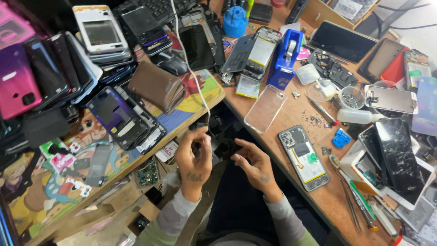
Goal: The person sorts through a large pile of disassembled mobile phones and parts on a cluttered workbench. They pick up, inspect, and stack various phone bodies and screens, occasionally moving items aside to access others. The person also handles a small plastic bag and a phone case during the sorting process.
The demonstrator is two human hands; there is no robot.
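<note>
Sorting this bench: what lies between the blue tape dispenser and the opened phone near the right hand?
In the head view, a clear phone case lies between the blue tape dispenser and the opened phone.

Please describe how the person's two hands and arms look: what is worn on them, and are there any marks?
Both hands are bare, with no gloves. The left hand has a small dark marking on its back, and the right hand has a fainter dark mark on its back near the wrist. Both forearms are covered by long grey sleeves that turn light green further up the arms. I can see no watch and no rings.
</note>
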